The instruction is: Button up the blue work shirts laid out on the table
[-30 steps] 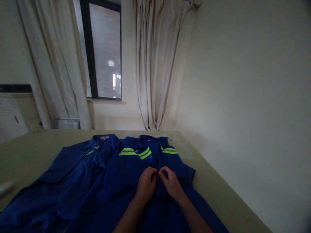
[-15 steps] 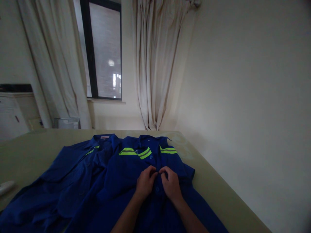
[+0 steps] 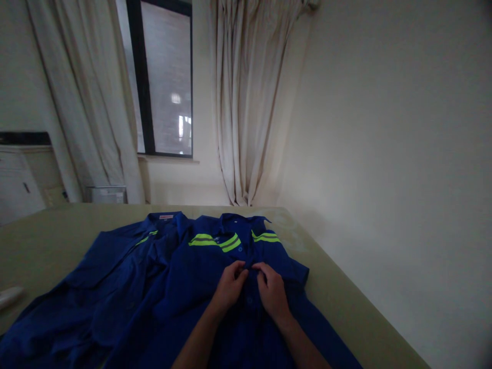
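A blue work jacket (image 3: 200, 277) with yellow-green reflective stripes lies spread out, its collar toward the far side. Both hands are on its front placket, just below the chest stripes. My left hand (image 3: 231, 283) pinches the placket's edge between thumb and fingers. From the other side, my right hand (image 3: 271, 288) grips the same placket with curled fingers, its fingertips a small gap from the left ones. One button (image 3: 240, 249) shows above the hands and another (image 3: 249, 300) below them. Whatever lies right under the fingertips is hidden.
A second blue jacket (image 3: 111, 271) lies to the left, against the first. Both rest on a greenish table (image 3: 323, 266) beside a bare wall (image 3: 403, 154). A white object (image 3: 11, 296) sits at the left edge. Curtains (image 3: 249, 102) and a window (image 3: 169, 77) stand behind.
My fingertips have drawn slightly apart at the placket, and the cloth near the upper button has shifted a little. The second jacket has not moved.
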`<state>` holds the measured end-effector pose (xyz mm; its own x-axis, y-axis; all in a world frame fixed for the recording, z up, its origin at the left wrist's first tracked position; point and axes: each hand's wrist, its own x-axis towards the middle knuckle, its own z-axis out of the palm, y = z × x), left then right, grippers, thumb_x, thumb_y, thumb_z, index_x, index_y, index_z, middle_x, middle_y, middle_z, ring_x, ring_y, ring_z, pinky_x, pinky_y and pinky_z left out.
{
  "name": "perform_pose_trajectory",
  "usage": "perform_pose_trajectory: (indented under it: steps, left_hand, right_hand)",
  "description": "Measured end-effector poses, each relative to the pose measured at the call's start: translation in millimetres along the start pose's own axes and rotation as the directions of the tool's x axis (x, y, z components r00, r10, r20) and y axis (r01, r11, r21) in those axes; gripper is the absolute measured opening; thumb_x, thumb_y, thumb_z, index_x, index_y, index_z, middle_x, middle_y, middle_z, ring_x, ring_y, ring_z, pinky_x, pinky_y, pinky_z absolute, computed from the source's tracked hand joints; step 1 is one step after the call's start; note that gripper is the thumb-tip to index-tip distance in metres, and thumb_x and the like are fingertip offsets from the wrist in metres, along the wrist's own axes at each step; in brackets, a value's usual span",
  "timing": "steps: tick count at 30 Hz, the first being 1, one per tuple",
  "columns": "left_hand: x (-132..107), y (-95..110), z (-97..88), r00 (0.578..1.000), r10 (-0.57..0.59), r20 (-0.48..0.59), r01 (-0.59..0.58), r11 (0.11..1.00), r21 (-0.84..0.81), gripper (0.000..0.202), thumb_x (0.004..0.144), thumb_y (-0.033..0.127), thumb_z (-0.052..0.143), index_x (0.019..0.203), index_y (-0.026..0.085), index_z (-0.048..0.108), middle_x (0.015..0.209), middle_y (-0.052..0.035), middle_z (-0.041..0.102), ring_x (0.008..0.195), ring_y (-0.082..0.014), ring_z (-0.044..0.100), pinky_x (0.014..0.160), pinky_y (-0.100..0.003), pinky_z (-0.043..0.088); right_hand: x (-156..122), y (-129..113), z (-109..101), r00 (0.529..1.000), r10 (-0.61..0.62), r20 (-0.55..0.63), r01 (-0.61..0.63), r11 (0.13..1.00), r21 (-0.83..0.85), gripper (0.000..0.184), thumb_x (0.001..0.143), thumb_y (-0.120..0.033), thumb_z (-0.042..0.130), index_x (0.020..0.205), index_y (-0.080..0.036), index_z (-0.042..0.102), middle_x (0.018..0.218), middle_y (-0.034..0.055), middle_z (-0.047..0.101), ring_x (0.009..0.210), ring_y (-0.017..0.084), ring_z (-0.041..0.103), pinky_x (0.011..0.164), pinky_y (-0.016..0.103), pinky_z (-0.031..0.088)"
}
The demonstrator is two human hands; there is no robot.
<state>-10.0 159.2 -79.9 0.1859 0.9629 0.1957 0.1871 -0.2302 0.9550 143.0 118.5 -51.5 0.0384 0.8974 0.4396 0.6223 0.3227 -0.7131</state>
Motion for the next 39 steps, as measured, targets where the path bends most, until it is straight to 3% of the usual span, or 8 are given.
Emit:
perform_pose_trajectory:
  steps: [9, 13, 17, 20, 24, 30, 35, 39]
  left_hand:
    - [-1, 5, -1.4, 0.999, 0.050, 0.004, -0.050, 0.998, 0.034, 0.027, 0.090, 0.045, 0.053, 0.094, 0.019, 0.062, 0.083, -0.0004, 0.066, 0.078, -0.0179, 0.061, 0.073, -0.029, 0.048]
    - [-6, 8, -5.6, 0.993, 0.076, 0.089, -0.081, 0.996, 0.046, 0.026, 0.092, 0.037, 0.050, 0.108, 0.023, 0.064, 0.102, -0.0036, 0.072, 0.097, -0.0207, 0.065, 0.089, -0.032, 0.050]
    - [-10, 11, -10.6, 0.974, 0.087, 0.208, -0.105, 0.991, 0.079, 0.034, 0.089, 0.022, 0.047, 0.116, 0.026, 0.068, 0.113, -0.0042, 0.073, 0.111, -0.0222, 0.064, 0.100, -0.035, 0.048]
    - [-12, 12, -8.8, 0.976, 0.066, 0.209, -0.094, 0.987, 0.128, 0.043, 0.084, 0.012, 0.044, 0.119, 0.027, 0.066, 0.115, -0.0032, 0.073, 0.111, -0.0200, 0.065, 0.099, -0.034, 0.048]
    - [-15, 15, -1.8, 0.993, 0.039, 0.116, -0.062, 0.979, 0.197, 0.033, 0.085, 0.013, 0.048, 0.113, 0.024, 0.061, 0.112, -0.0031, 0.072, 0.102, -0.0179, 0.067, 0.092, -0.031, 0.050]
    - [-14, 19, 1.0, 0.995, 0.034, 0.092, -0.074, 0.882, 0.465, 0.018, 0.086, 0.017, 0.053, 0.094, 0.021, 0.068, 0.101, -0.0060, 0.068, 0.099, -0.0211, 0.063, 0.088, -0.032, 0.047]
    - [-11, 18, 1.6, 0.999, 0.021, 0.027, -0.031, 0.907, 0.421, 0.020, 0.095, 0.024, 0.046, 0.092, 0.022, 0.066, 0.096, -0.0047, 0.069, 0.094, -0.0204, 0.064, 0.085, -0.031, 0.047]
    - [-16, 22, 2.5, 0.994, 0.104, 0.043, -0.112, 0.901, 0.419, 0.021, 0.098, 0.023, 0.041, 0.096, 0.023, 0.063, 0.097, -0.0042, 0.068, 0.094, -0.0205, 0.063, 0.085, -0.030, 0.045]
  right_hand:
    - [0, -7, -2, 1.000, 0.006, 0.012, -0.006, 1.000, 0.024, 0.035, 0.092, -0.018, 0.043, 0.102, -0.023, 0.076, 0.096, 0.0065, 0.074, 0.093, 0.022, 0.069, 0.088, 0.032, 0.049]
    - [0, -8, -1, 0.998, 0.039, -0.042, -0.037, 0.998, 0.050, 0.025, 0.095, -0.037, 0.054, 0.095, -0.022, 0.074, 0.094, 0.0068, 0.071, 0.092, 0.023, 0.067, 0.086, 0.031, 0.050]
    - [3, 1, 2, 0.987, 0.111, -0.117, -0.105, 0.993, 0.060, 0.033, 0.087, -0.052, 0.064, 0.087, -0.021, 0.073, 0.090, 0.0069, 0.071, 0.089, 0.024, 0.067, 0.083, 0.032, 0.051]
    - [4, 9, 6, 0.987, 0.123, -0.101, -0.120, 0.992, 0.039, 0.024, 0.084, -0.043, 0.065, 0.084, -0.020, 0.074, 0.087, 0.0066, 0.071, 0.085, 0.024, 0.068, 0.080, 0.032, 0.051]
    - [5, 12, 9, 0.983, 0.127, -0.132, -0.125, 0.992, 0.021, 0.015, 0.077, -0.029, 0.061, 0.081, -0.020, 0.073, 0.085, 0.0062, 0.071, 0.082, 0.023, 0.067, 0.078, 0.032, 0.051]
    - [9, 11, 5, 0.975, 0.169, -0.146, -0.154, 0.982, 0.109, 0.017, 0.079, -0.032, 0.059, 0.079, -0.021, 0.071, 0.083, 0.0059, 0.072, 0.083, 0.024, 0.067, 0.079, 0.032, 0.051]
    - [6, 6, 2, 0.990, 0.076, -0.118, -0.066, 0.994, 0.087, 0.018, 0.084, -0.033, 0.057, 0.081, -0.021, 0.070, 0.083, 0.0050, 0.069, 0.081, 0.022, 0.066, 0.077, 0.030, 0.049]
    - [4, -1, 3, 0.995, 0.012, -0.096, -0.011, 1.000, 0.012, 0.015, 0.086, -0.027, 0.057, 0.083, -0.021, 0.070, 0.087, 0.0051, 0.067, 0.085, 0.021, 0.066, 0.081, 0.029, 0.049]
